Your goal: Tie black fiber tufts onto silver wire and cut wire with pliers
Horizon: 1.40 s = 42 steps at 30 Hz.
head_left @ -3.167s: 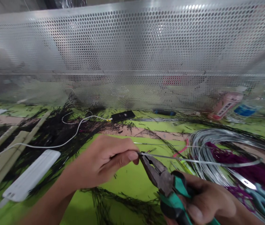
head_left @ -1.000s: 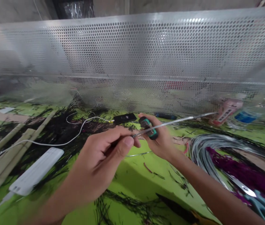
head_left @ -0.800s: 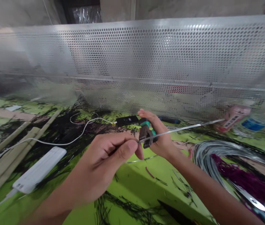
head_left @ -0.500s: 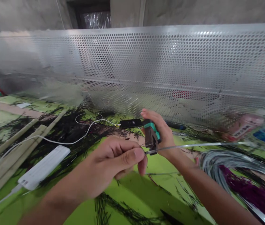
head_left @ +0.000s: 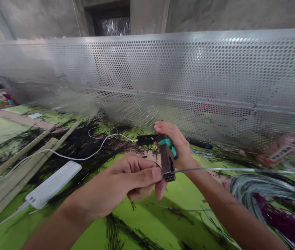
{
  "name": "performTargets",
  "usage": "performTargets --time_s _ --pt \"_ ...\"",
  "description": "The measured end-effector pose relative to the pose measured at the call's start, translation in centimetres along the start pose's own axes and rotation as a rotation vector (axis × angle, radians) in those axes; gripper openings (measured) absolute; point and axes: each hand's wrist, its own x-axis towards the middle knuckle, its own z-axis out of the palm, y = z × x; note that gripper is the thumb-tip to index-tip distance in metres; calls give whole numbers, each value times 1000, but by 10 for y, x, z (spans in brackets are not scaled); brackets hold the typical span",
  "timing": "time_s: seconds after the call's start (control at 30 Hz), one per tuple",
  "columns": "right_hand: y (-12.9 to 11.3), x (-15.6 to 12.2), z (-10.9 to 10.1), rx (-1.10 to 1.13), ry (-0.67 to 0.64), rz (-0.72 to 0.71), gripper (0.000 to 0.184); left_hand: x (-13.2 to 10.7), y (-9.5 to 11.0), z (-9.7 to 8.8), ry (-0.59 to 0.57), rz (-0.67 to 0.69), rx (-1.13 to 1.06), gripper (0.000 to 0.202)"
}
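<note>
In my right hand [head_left: 175, 142] is a pair of pliers [head_left: 167, 163] with teal-and-black handles and a broad, dark metal head pointing down toward me. A thin grey wire [head_left: 215, 169] runs in from the right, passing over my right forearm to the jaws. Thumb and fingers of my left hand [head_left: 137, 177] pinch closed at the wire's end, right against the pliers' head. The tip between those fingers is hidden.
A perforated metal panel [head_left: 147, 69] stands behind the green tabletop [head_left: 142, 222]. Coiled grey wire [head_left: 254, 184], purple strands [head_left: 280, 215] and a pink bottle [head_left: 283, 151] lie right. A white power bank [head_left: 53, 184], wooden strips [head_left: 30, 173] and black twig-like strands [head_left: 76, 146] lie left.
The pliers' head has come down over the wire beside my left fingertips, its jaws now closer together. My left hand keeps its pinch. The whole view has shifted slightly.
</note>
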Motion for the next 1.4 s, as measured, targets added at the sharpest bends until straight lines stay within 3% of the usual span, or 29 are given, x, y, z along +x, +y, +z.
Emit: performTargets --time_s 0.63,0.83,0.97,1.23,1.4 --pt "4 2 4 75 15 -29 36 0 -6 -5 -59 15 -141 36" --pt "-1 2 6 93 -21 18 27 -2 -8 -3 26 66 -85 33" --pt "-13 2 8 71 -54 89 35 -3 -9 1 114 95 -19 34" --pt "-19 -6 5 -48 27 178 47 -8 -11 6 277 146 224 37" --pt "-19 -12 6 -98 54 185 48 -9 -7 12 357 246 417 38"
